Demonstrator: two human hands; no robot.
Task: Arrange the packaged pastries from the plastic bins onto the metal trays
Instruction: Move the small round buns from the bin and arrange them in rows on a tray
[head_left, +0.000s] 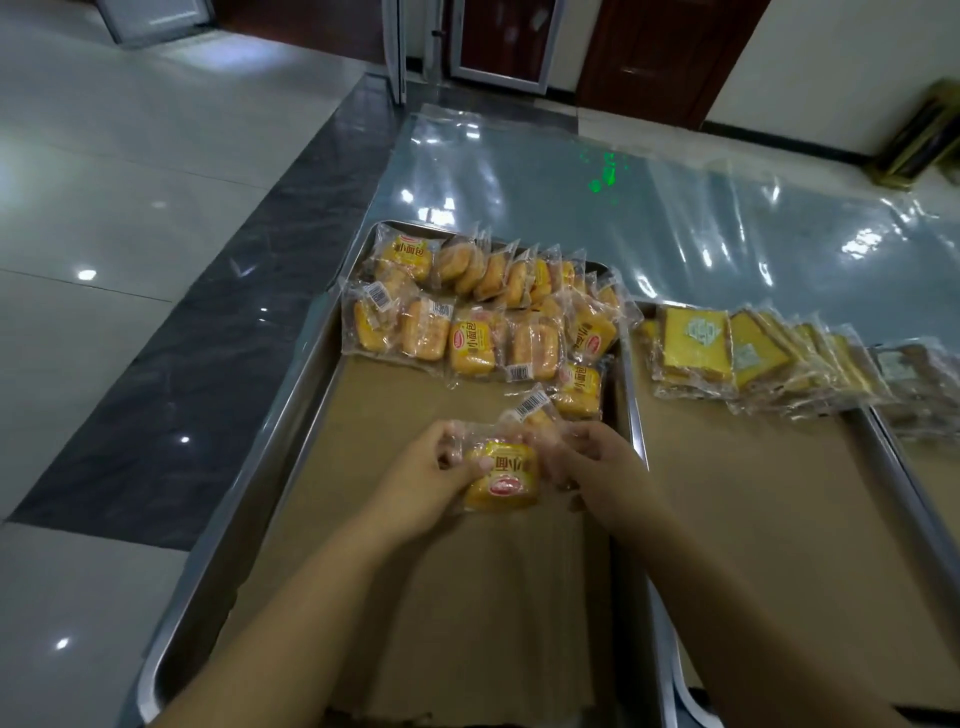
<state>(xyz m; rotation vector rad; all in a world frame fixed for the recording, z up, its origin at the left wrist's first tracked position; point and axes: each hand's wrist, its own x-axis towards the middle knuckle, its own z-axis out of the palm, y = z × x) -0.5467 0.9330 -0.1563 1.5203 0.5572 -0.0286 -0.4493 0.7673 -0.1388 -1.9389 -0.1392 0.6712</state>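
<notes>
A metal tray (291, 415) lined with brown paper lies in front of me. Rows of yellow packaged pastries (483, 306) fill its far end. Over the tray's middle, my left hand (426, 478) and my right hand (597, 467) both grip a yellow packaged pastry (501, 475) by its clear wrapper edges. A second wrapped pastry (535, 410) with a barcode label pokes out just behind it, by my right fingers. Whether my right hand holds it too is unclear. No plastic bin shows.
A second paper-lined tray (727, 493) to the right carries flat yellow cake packets (727, 353) at its far end. A third tray edge (914, 483) shows at far right. Clear plastic sheeting (623, 208) covers the table beyond. Tiled floor lies left.
</notes>
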